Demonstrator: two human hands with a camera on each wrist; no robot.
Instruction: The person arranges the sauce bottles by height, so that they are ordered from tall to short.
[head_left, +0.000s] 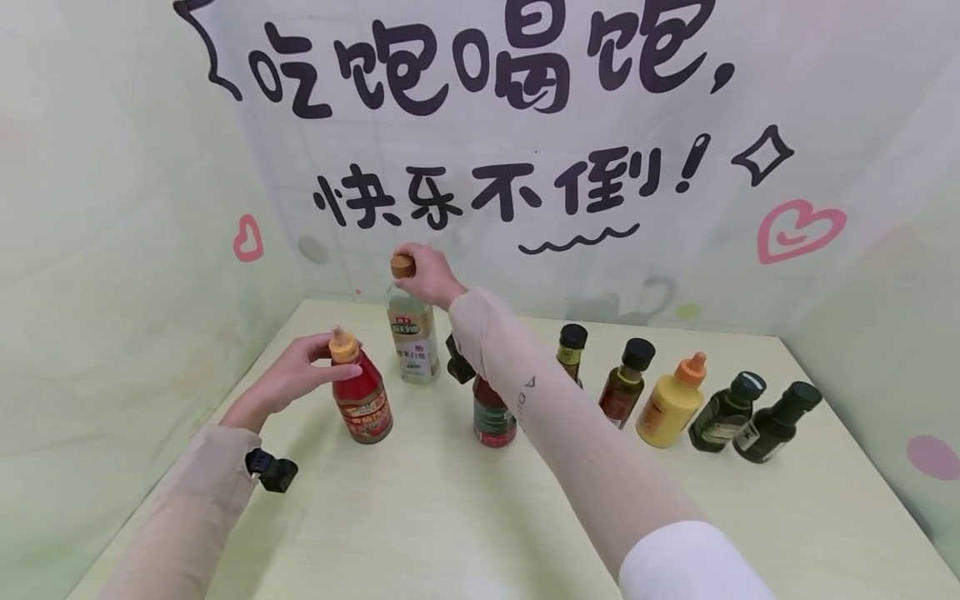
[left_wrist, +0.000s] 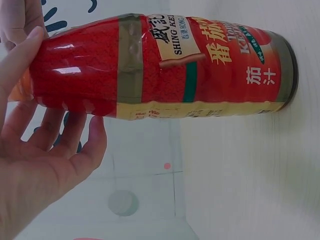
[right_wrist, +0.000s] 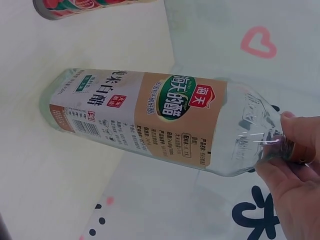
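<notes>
Two bottles in hand, both on the left of the table. Leftmost and nearer, a red ketchup bottle, pinched at the neck, around the orange cap, between thumb and fingers of the left hand. Farther back and slightly right, a clear vinegar bottle, gripped round the neck and brown cap by the right hand. Contact of either base with the table: impossible to tell for sure. Beside the right sleeve, partly hidden, a red-bottomed bottle. Farther right, in a row, two black-capped bottles, a yellow squeeze bottle and two dark green bottles. At the far side, a pale wall with black writing.
</notes>
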